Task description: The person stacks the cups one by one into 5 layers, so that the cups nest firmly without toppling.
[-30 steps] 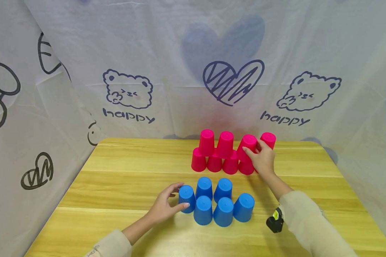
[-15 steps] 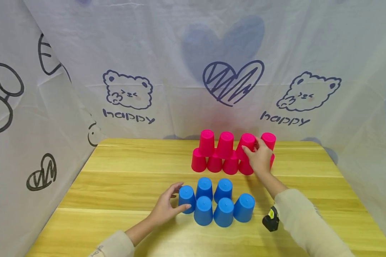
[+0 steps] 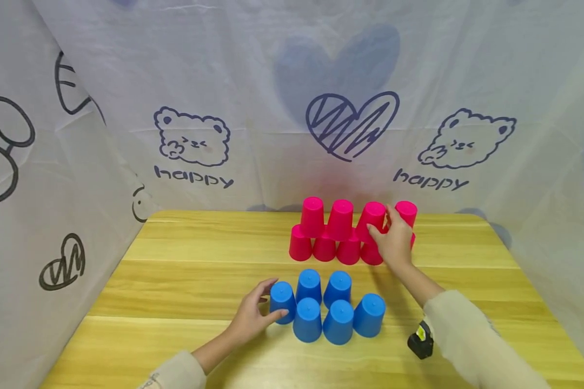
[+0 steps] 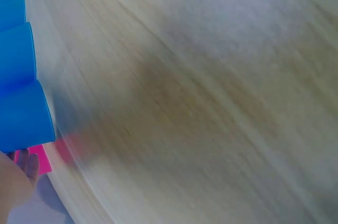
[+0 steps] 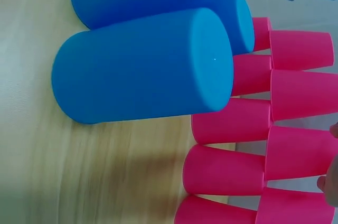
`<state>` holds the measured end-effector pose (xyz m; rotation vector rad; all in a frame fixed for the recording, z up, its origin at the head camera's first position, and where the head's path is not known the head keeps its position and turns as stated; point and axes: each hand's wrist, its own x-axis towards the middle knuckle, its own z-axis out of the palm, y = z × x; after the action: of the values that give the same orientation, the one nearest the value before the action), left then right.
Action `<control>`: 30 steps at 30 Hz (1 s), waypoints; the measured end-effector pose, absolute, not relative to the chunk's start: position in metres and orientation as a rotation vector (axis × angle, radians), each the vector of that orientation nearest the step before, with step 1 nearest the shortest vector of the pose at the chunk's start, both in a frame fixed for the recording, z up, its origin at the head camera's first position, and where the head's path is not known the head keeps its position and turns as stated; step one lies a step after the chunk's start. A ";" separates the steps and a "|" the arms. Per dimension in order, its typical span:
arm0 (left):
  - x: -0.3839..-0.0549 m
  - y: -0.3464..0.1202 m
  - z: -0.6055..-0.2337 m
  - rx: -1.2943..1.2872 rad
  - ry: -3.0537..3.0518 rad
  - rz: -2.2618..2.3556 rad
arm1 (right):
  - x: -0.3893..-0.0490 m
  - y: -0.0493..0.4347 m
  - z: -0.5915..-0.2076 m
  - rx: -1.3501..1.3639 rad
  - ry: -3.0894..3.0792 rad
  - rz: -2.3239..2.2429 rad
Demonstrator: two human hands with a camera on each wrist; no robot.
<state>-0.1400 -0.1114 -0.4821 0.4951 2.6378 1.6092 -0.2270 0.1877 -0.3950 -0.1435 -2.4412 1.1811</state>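
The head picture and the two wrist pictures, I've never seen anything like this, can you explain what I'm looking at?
There's no machine: these are a person's left hand and right hand, both bare. The head picture comes from a camera worn on the head, looking forward and down. The other two come from cameras worn on each wrist, so their views look tilted. On the wooden table are six upside-down blue cups, and behind them pink cups in two rows, four above five. The left hand curls round the leftmost blue cup. The right hand holds the third upper pink cup, counting from the left.
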 end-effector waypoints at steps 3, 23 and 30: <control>-0.139 -0.109 -0.480 0.463 2.632 1.620 | -0.221 0.189 -0.394 -0.092 -2.445 1.183; -0.141 -0.115 -0.494 0.519 2.581 1.673 | -0.174 0.203 -0.402 0.213 -2.444 1.186; -0.142 -0.114 -0.496 0.517 2.589 1.670 | -0.162 0.202 -0.409 0.251 -2.518 1.256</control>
<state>-0.1416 -0.1141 -0.4960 0.5173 2.5887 1.6701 -0.1616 0.2025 -0.4092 0.2510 -2.5183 1.2557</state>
